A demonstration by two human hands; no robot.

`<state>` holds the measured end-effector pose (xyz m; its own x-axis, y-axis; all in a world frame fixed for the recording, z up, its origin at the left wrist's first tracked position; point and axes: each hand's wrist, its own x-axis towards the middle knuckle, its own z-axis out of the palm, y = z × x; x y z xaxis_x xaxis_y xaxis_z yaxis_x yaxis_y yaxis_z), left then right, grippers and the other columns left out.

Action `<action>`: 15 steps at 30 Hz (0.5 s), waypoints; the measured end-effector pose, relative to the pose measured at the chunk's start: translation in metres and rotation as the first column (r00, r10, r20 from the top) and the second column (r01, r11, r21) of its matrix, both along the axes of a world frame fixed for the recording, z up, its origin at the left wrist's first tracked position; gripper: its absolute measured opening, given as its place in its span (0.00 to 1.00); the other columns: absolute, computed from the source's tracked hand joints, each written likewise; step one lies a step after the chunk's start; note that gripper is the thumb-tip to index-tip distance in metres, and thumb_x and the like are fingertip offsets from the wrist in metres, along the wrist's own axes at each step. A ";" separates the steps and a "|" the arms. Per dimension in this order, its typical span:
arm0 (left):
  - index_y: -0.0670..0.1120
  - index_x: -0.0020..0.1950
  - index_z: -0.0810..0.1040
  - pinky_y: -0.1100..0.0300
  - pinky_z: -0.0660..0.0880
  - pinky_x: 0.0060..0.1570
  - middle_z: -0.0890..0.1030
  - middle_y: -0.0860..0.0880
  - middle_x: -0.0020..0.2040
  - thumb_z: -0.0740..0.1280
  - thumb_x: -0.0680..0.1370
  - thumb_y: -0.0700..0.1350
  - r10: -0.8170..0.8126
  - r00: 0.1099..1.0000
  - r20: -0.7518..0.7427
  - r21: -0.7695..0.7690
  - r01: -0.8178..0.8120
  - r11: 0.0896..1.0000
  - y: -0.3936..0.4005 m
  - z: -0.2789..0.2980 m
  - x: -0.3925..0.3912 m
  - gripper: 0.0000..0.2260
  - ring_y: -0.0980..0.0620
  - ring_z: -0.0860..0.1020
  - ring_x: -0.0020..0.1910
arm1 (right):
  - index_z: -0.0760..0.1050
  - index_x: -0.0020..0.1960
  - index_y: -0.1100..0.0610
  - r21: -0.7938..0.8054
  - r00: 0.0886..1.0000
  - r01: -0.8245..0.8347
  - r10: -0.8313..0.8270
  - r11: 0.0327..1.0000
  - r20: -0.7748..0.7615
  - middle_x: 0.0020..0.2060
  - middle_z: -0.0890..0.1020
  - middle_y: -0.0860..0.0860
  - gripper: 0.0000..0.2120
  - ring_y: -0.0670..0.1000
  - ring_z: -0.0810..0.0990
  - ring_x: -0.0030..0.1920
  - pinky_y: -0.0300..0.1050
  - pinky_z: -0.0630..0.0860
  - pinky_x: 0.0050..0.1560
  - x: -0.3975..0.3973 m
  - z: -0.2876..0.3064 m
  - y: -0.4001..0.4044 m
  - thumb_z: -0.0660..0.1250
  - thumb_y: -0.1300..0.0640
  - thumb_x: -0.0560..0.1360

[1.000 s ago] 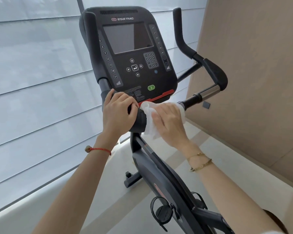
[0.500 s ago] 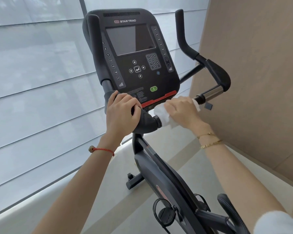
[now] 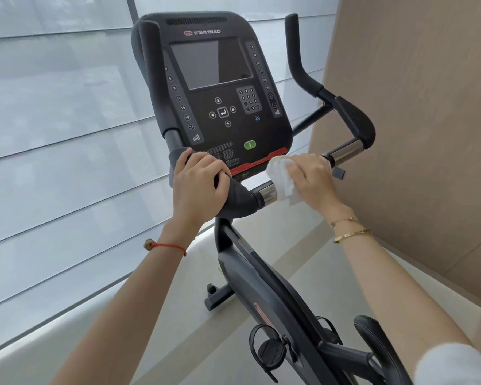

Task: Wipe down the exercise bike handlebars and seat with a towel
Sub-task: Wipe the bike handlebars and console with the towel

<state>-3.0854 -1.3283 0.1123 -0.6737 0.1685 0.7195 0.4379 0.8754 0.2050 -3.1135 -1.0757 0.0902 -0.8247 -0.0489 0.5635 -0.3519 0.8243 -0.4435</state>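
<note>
The black exercise bike's handlebars [image 3: 353, 118] curve around a Star Trac console [image 3: 220, 90]. My left hand [image 3: 197, 187] grips the padded left bend of the bar below the console. My right hand [image 3: 313, 177] presses a crumpled white towel [image 3: 281, 180] around the cross bar, between a chrome sleeve [image 3: 267, 194] near the centre and a second chrome sleeve [image 3: 345, 150] at the right. The front tip of the black seat [image 3: 372, 333] shows at the lower right, mostly hidden by my right arm.
A window with grey blinds [image 3: 53, 134] fills the left side. A tan wall panel [image 3: 417, 120] stands close on the right of the handlebars. Below lie the bike frame [image 3: 264, 290], a strapped pedal [image 3: 270, 351] and a pale tiled floor [image 3: 178, 315].
My right hand has slid the towel rightward along the cross bar, away from the centre joint, baring the chrome sleeve there. My left hand has kept its grip.
</note>
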 end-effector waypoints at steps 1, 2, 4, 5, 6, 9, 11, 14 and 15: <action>0.51 0.38 0.79 0.50 0.63 0.70 0.81 0.55 0.41 0.57 0.77 0.44 0.002 1.000 0.000 0.003 -0.002 1.000 0.000 0.000 0.000 0.13 0.53 0.77 0.50 | 0.76 0.47 0.56 0.047 1.000 0.014 -0.013 0.999 -0.018 0.39 0.77 0.49 0.19 0.51 0.74 0.43 0.53 0.69 0.57 0.003 0.002 -0.012 0.51 0.48 0.82; 0.51 0.38 0.79 0.50 0.62 0.71 0.81 0.55 0.41 0.57 0.77 0.44 0.006 1.000 -0.002 0.003 -0.006 1.000 0.001 0.000 0.000 0.13 0.53 0.77 0.50 | 0.76 0.45 0.56 0.096 0.999 0.001 0.004 0.995 -0.053 0.38 0.78 0.50 0.18 0.52 0.74 0.42 0.53 0.70 0.55 0.009 0.000 -0.026 0.52 0.50 0.81; 0.51 0.38 0.79 0.51 0.62 0.71 0.81 0.55 0.41 0.57 0.76 0.45 0.014 1.000 -0.004 0.000 -0.014 1.000 0.001 0.000 0.000 0.13 0.53 0.77 0.50 | 0.76 0.47 0.55 0.120 0.992 -0.066 0.078 0.991 -0.099 0.41 0.78 0.50 0.15 0.50 0.74 0.44 0.49 0.68 0.57 0.028 -0.011 -0.055 0.54 0.50 0.82; 0.51 0.38 0.79 0.51 0.62 0.71 0.81 0.55 0.41 0.57 0.76 0.45 0.016 1.000 -0.002 -0.003 -0.016 1.000 0.001 0.000 0.000 0.13 0.53 0.77 0.51 | 0.75 0.49 0.55 0.098 0.989 -0.099 0.109 0.990 -0.103 0.43 0.79 0.50 0.15 0.49 0.73 0.47 0.47 0.67 0.60 0.037 -0.016 -0.062 0.54 0.49 0.83; 0.51 0.38 0.79 0.51 0.61 0.71 0.81 0.55 0.42 0.57 0.76 0.45 0.016 1.000 0.002 -0.006 -0.016 1.000 0.001 0.000 0.000 0.13 0.52 0.77 0.51 | 0.75 0.51 0.54 0.088 0.984 -0.128 0.138 0.988 -0.117 0.46 0.78 0.49 0.14 0.48 0.72 0.49 0.46 0.65 0.62 0.040 -0.020 -0.064 0.54 0.48 0.83; 0.51 0.39 0.79 0.50 0.61 0.71 0.81 0.55 0.43 0.56 0.77 0.46 -0.014 1.000 0.014 -0.026 0.014 1.000 -0.002 0.000 0.000 0.13 0.53 0.76 0.52 | 0.73 0.54 0.54 0.179 0.965 -0.210 0.233 0.961 -0.119 0.49 0.78 0.48 0.10 0.48 0.72 0.51 0.47 0.65 0.64 0.034 -0.018 -0.040 0.56 0.50 0.83; 0.51 0.40 0.79 0.50 0.61 0.71 0.81 0.55 0.43 0.55 0.77 0.45 -0.032 0.999 0.018 -0.035 0.032 0.999 -0.004 -0.001 0.000 0.14 0.53 0.76 0.52 | 0.74 0.54 0.55 0.174 0.969 -0.198 0.220 0.965 -0.114 0.47 0.77 0.48 0.10 0.48 0.71 0.50 0.50 0.67 0.62 0.022 -0.015 -0.018 0.56 0.50 0.84; 0.51 0.40 0.79 0.52 0.61 0.71 0.81 0.55 0.43 0.56 0.77 0.45 -0.016 1.000 0.015 -0.032 0.016 0.999 -0.002 0.000 0.000 0.13 0.53 0.76 0.52 | 0.75 0.54 0.58 0.020 0.996 -0.078 0.078 0.997 -0.037 0.44 0.75 0.47 0.17 0.50 0.73 0.48 0.49 0.67 0.61 0.001 -0.009 0.009 0.53 0.47 0.83; 0.51 0.39 0.79 0.52 0.61 0.71 0.81 0.55 0.43 0.56 0.77 0.45 -0.006 1.000 0.013 -0.030 0.006 1.000 -0.001 0.000 0.000 0.13 0.53 0.76 0.52 | 0.75 0.54 0.59 0.009 1.000 -0.024 0.024 1.000 -0.011 0.44 0.76 0.49 0.20 0.52 0.74 0.48 0.47 0.65 0.61 -0.004 -0.006 0.011 0.51 0.46 0.83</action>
